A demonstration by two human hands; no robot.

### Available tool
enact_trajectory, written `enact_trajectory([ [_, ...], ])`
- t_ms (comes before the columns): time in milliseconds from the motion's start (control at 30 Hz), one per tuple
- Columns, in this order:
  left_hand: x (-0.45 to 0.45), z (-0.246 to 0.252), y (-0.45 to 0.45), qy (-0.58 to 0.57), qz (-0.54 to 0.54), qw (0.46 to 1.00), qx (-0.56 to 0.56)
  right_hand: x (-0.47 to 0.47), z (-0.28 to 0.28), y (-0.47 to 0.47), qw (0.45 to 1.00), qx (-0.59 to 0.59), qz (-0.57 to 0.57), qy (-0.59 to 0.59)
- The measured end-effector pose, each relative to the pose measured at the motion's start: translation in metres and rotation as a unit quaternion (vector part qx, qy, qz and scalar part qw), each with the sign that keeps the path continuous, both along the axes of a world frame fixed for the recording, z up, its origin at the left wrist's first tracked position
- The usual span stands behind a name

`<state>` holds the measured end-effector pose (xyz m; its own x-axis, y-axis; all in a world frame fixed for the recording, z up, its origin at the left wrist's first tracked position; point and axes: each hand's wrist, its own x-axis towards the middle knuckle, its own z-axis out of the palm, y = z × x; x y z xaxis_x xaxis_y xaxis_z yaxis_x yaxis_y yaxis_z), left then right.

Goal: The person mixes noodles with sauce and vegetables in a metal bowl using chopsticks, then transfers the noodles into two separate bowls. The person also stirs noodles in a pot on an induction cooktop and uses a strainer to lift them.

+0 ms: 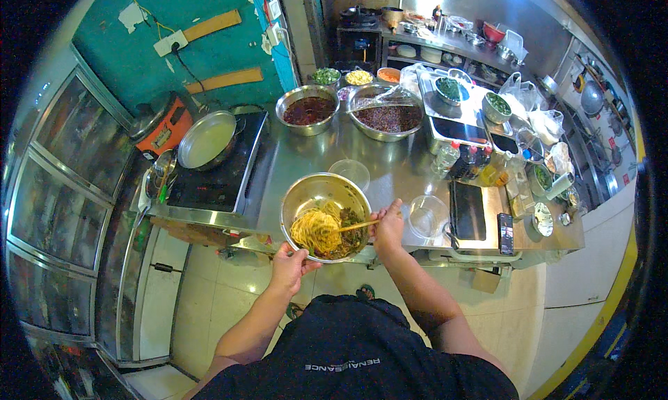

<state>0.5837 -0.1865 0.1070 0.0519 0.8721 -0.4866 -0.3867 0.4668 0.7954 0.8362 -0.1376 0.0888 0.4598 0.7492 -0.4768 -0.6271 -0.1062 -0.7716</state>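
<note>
A steel mixing bowl is at the counter's front edge, tilted towards me. Yellow noodles lie in its left part, beside dark chopped sauce and greens. My left hand grips the bowl's near left rim, thumb on top. My right hand is closed around wooden chopsticks, whose tips reach into the noodles. Behind the bowl stands a round clear plastic container. Another clear plastic container is just right of my right hand.
Behind are two steel bowls of dark red sauce. An induction cooktop with a pot stands left. To the right are bottles, a black tray, a phone and a patterned bowl.
</note>
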Motion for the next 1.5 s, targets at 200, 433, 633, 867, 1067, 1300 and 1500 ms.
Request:
enact_trajectory([
  [200, 0.003, -0.038, -0.010, 0.008, 0.002, 0.999, -0.032, 0.034, 0.036, -0.007, 0.903, 0.228, 0.073, -0.356],
  [433, -0.003, -0.052, -0.007, 0.064, -0.040, 0.997, -0.027, 0.039, 0.012, 0.027, 0.795, 0.343, 0.241, -0.439],
  [633, -0.001, -0.048, -0.004, 0.084, -0.035, 0.996, -0.025, 0.044, -0.077, 0.023, 0.946, 0.173, 0.100, -0.254],
  [867, 0.012, -0.055, -0.002, 0.064, -0.027, 0.997, -0.041, 0.028, -0.075, -0.009, 0.996, -0.010, -0.043, 0.081],
  [1067, 0.016, -0.055, -0.003, 0.085, -0.020, 0.996, 0.004, 0.038, -0.015, 0.004, 0.987, 0.077, -0.100, 0.102],
  [1300, 0.014, -0.065, 0.003, 0.064, -0.005, 0.998, 0.011, 0.060, 0.035, 0.003, 0.852, 0.328, 0.083, -0.400],
  [1500, -0.002, -0.080, 0.010, 0.156, -0.041, 0.987, -0.009, 0.050, -0.002, 0.004, 0.813, 0.345, 0.165, -0.440],
])
